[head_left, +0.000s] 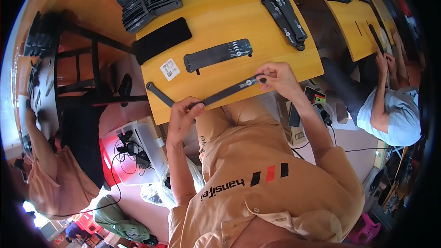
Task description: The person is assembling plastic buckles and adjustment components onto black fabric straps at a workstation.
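A long, narrow dark grey strap (227,93) with a small white print stretches between my two hands over the table's near edge. My left hand (183,115) pinches it with thumb and fingers. At the strap's right end, my right hand (279,79) closes its fingertips on the tip, which looks black there. A similar rounded strap end (158,93) lies on the table left of my left hand; whether it is the same strap is hidden by that hand. Just beyond lies a wider dark grey band (218,55) with white marks and small black tabs.
On the yellow table (220,20) are a flat black pad (163,41), a white printed label (170,70), a tied stack of dark straps (149,4) and several loose straps (285,18). A person (390,105) works at the right table, another (59,174) at left.
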{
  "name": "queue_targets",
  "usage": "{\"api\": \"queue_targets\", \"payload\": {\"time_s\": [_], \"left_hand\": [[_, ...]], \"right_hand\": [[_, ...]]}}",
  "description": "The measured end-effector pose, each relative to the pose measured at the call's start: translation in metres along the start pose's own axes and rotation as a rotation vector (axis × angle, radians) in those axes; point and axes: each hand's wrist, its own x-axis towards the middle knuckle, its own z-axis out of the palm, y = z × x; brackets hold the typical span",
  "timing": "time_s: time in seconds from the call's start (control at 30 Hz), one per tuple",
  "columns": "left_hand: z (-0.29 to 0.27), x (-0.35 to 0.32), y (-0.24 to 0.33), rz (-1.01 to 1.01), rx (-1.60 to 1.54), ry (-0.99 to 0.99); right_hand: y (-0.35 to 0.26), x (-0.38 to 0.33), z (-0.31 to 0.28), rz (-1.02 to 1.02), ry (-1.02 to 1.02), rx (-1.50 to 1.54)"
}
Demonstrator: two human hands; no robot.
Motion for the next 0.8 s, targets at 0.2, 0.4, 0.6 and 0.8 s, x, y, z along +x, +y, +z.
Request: {"api": "queue_targets", "payload": {"time_s": [0.2, 0.4, 0.6, 0.8], "left_hand": [[0.005, 0.049, -0.006, 0.116, -0.089, 0.432], [0.0, 0.071, -0.015, 0.103, -0.135, 0.523], [0.0, 0.08, -0.015, 0.106, -0.12, 0.592], [0.004, 0.087, -0.017, 0.129, 0.008, 0.665]], "right_hand": [[0.006, 0.032, 0.001, 0.008, 0.174, -0.012], [0.031, 0.059, 0.0, -0.133, 0.233, 0.024], [0.033, 0.065, -0.001, -0.152, 0.245, 0.014], [0.042, 0.073, 0.001, -0.21, 0.351, -0.067]]}}
